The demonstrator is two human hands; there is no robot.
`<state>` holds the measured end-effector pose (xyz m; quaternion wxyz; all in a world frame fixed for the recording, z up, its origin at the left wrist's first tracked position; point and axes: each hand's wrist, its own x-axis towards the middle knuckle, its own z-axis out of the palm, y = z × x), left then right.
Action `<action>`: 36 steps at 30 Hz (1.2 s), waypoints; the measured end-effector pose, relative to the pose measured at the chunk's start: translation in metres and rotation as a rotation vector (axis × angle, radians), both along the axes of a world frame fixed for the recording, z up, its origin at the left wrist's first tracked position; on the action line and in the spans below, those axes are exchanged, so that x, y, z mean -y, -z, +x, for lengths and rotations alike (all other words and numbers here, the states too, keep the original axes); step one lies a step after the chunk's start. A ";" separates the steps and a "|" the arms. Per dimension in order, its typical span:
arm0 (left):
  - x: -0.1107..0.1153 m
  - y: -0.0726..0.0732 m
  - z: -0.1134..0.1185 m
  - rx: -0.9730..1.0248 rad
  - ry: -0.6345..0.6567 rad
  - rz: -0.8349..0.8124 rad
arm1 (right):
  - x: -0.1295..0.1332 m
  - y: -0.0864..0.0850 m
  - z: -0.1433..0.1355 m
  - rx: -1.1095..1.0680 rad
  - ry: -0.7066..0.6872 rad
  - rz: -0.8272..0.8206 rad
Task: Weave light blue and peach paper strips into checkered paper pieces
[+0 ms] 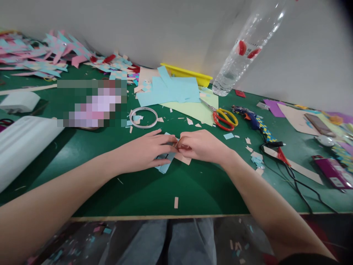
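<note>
Near the front middle of the table, my left hand [151, 149] reaches over light blue paper strips [166, 167], its fingers spread across them and its tips holding them at the right end. Against those fingertips, my right hand [197, 145] is closed in a pinch on a thin pale paper strip [178, 142]. Under the right fingers shows a pale pink paper piece [183, 159]. My fingers hide much of how the strips cross. A small pink paper scrap [176, 202] lies closer to the table's front edge.
Behind my hands are a tape ring [143, 126], scissors [224, 118] and blue paper sheets [176, 90]. A tilted clear bottle [234, 66] leans at the wall. Cables [293, 180] and a purple box [332, 171] lie right; a white object [27, 143] lies left.
</note>
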<state>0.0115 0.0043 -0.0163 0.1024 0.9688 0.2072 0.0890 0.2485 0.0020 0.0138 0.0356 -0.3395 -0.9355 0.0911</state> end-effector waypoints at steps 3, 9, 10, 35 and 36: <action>0.000 -0.001 0.000 -0.008 -0.002 -0.003 | 0.000 0.002 -0.002 0.042 -0.003 0.013; 0.000 -0.001 0.001 0.015 0.001 0.005 | -0.002 0.006 -0.004 0.071 0.023 0.000; 0.000 -0.001 0.001 0.021 0.005 0.006 | -0.003 0.006 -0.004 0.071 0.031 -0.006; -0.001 0.002 -0.001 0.026 0.027 0.035 | -0.008 0.000 0.004 -0.088 0.065 -0.180; -0.002 0.002 0.000 0.025 0.030 0.037 | -0.008 0.000 0.004 -0.084 0.070 -0.181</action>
